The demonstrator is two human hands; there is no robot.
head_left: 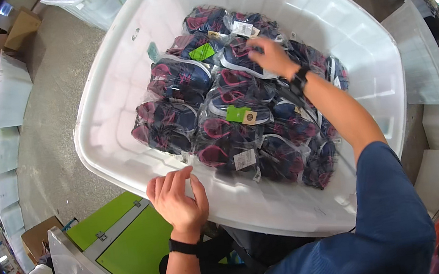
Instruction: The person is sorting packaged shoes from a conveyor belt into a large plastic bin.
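Inside a big white plastic bin (102, 91) lies a heap of navy shoes with pink laces, each in a clear plastic bag. My right hand (276, 58) reaches over the heap, with its bent, slightly blurred fingertips at a bagged shoe (236, 60) near the back. Whether they grip the bag cannot be made out. At the bin's near left rim is my left hand (179, 200), its fingers loosely bent, the thumb apart and nothing held. A bagged shoe (165, 124) lies beyond it. Green and tan tags (237, 114) show on some shoes.
A green panel with metal hinges (133, 242) stands at lower left, beside a metal-edged table (75, 261). Another white bin (97, 6) is beyond the rim at top left. White bins line the far left and right, with grey floor (55, 131) between.
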